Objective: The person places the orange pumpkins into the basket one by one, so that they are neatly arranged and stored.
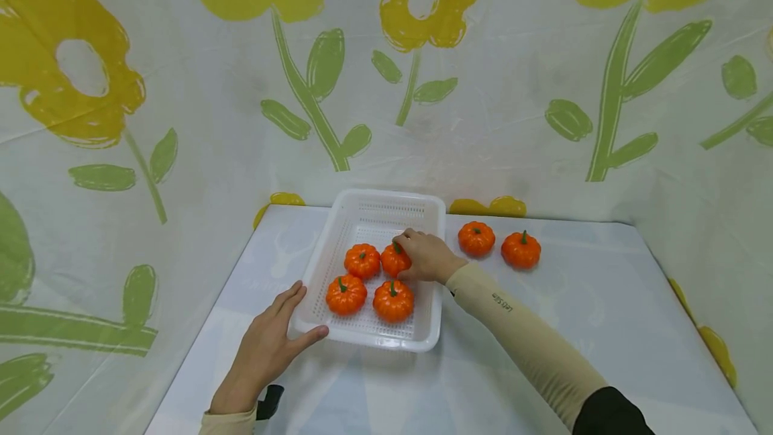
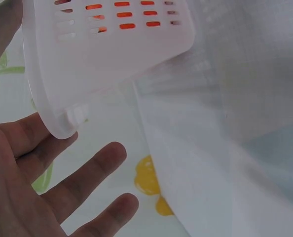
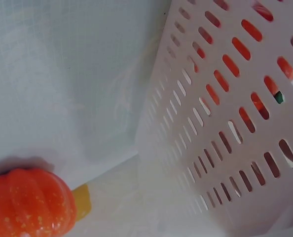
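Note:
In the head view a white plastic basket [image 1: 427, 337] with slotted walls holds several small orange pumpkins with green stems. My right hand [image 1: 430, 257] reaches over the basket's right wall and grips a pumpkin [image 1: 394, 259] inside it. Beside that one sit a back-left pumpkin [image 1: 362, 261], a front-left pumpkin [image 1: 346, 295] and a front-right pumpkin [image 1: 393, 301]. My left hand [image 1: 266, 341] rests at the near-left corner, with spread, fairly straight fingers and the thumb along the rim [image 2: 47, 106]. The right wrist view shows the basket's slotted wall [image 3: 220, 103], hiding the hand.
Two more pumpkins lie on the white table [image 1: 513, 368], right of the basket: one nearer [image 1: 476, 239] and one farther [image 1: 521, 250]. A flower-printed curtain [image 1: 483, 139] rises behind the table and along its sides.

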The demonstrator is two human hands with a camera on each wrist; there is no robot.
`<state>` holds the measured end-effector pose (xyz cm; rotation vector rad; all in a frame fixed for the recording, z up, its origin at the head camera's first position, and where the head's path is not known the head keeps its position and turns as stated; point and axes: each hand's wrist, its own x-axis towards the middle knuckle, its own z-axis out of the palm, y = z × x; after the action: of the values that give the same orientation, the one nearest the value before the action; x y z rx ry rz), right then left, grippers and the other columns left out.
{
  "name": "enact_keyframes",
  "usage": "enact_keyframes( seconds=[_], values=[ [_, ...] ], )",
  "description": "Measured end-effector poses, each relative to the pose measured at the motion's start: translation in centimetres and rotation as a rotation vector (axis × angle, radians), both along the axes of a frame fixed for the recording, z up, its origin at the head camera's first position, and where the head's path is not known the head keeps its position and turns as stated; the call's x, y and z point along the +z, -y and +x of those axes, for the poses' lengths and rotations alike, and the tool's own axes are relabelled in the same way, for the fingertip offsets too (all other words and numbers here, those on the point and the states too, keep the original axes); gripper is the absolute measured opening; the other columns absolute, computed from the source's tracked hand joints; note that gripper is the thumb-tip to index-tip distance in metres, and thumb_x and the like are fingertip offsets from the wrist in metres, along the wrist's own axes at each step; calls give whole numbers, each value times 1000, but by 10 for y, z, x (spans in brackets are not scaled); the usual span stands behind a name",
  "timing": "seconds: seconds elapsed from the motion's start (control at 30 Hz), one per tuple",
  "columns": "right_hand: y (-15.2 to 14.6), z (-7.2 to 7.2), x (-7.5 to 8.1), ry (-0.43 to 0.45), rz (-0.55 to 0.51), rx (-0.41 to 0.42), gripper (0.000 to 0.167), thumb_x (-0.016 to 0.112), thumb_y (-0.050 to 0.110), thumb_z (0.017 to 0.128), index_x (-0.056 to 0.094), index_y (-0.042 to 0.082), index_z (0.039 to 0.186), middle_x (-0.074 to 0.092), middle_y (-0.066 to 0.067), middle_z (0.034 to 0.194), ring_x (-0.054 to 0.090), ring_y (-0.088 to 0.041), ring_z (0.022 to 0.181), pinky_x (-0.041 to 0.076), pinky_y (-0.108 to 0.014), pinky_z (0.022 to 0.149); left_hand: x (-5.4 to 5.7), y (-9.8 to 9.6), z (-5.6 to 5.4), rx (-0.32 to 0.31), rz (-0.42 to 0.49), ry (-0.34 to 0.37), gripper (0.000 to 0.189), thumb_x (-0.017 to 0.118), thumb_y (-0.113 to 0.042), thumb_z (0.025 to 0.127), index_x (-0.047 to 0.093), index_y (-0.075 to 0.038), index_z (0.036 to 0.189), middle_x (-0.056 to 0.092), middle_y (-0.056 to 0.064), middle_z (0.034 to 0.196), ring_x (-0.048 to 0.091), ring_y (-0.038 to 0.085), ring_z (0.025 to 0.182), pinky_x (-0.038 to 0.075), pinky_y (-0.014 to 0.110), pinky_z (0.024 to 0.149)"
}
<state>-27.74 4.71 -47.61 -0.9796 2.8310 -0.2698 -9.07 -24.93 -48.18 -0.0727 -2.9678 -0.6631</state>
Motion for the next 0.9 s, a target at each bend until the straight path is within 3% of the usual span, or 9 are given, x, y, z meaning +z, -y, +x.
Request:
enact_keyframes(
  seconds=[0.4, 0.9],
  values=[
    [3, 1, -1, -32, 92, 11, 73, 80, 52, 82, 57, 13, 140, 59, -9, 134, 61, -28, 114, 50, -44, 101, -2, 1, 1, 0, 5, -5, 102, 65, -77, 80, 45, -7, 152, 40, 13, 159, 50, 41, 135, 45, 62, 104],
    [4, 1, -3, -30, 120, -10, 74, 76, 53, 85, 55, 12, 143, 58, -9, 137, 61, -29, 116, 48, -45, 103, -6, 2, 0, -5, 26, -16, 101, 66, -75, 81, 44, -8, 153, 40, 11, 159, 49, 41, 135, 44, 63, 104]
  ],
)
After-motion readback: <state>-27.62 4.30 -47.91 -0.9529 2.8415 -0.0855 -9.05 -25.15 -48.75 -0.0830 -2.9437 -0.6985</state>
